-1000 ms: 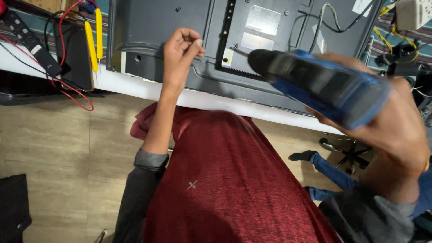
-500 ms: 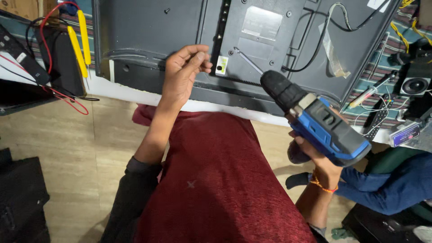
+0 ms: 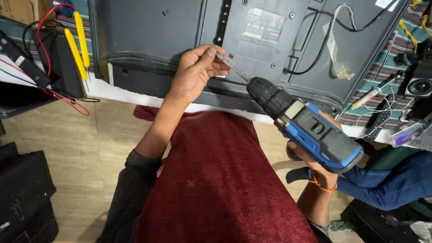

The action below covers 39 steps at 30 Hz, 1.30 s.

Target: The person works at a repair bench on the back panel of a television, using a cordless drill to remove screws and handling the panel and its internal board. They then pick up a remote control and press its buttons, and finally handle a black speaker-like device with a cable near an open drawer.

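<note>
Near the upper middle of the frame the left hand (image 3: 194,72) pinches the tip of the long driver bit (image 3: 231,67) between thumb and fingertips, the other fingers curled in, right over the dark back panel of a flat television (image 3: 148,31) that lies face down on the table. The bit's long axis runs on a slant from the pinch down and to the right into the black chuck of the blue and black cordless drill (image 3: 310,128), which fills the right centre of the frame. The right hand (image 3: 310,164) is wrapped closed around the drill's grip, lower right, mostly hidden beneath the tool's body. So the left hand is the nearer one to the panel, and the drill lies to its lower right. A pale grey rectangular label (image 3: 263,24) sits on the panel just above and right of the pinch; a small white sticker (image 3: 384,3) shows at the top right edge. Two yellow probes (image 3: 76,45) with red leads lie upper left.
</note>
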Each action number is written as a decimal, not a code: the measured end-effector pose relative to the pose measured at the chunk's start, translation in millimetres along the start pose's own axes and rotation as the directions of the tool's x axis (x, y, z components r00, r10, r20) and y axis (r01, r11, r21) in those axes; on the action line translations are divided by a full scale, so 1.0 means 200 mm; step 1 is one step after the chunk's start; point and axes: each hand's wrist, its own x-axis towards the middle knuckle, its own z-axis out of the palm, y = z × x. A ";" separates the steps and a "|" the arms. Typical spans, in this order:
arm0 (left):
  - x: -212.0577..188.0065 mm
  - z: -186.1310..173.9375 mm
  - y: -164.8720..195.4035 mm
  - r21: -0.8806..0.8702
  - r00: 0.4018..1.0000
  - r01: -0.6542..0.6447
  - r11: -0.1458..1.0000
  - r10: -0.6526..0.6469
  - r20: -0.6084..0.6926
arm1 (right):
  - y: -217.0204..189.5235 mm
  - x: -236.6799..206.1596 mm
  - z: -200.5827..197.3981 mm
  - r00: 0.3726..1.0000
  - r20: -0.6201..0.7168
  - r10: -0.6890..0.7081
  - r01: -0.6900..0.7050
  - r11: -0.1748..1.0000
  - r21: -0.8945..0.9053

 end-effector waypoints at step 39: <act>0.04 -0.28 0.25 0.914 0.735 -0.007 -0.406 0.617 0.280 | -0.43 0.05 -0.19 0.934 -0.356 -0.006 0.064 0.987 0.150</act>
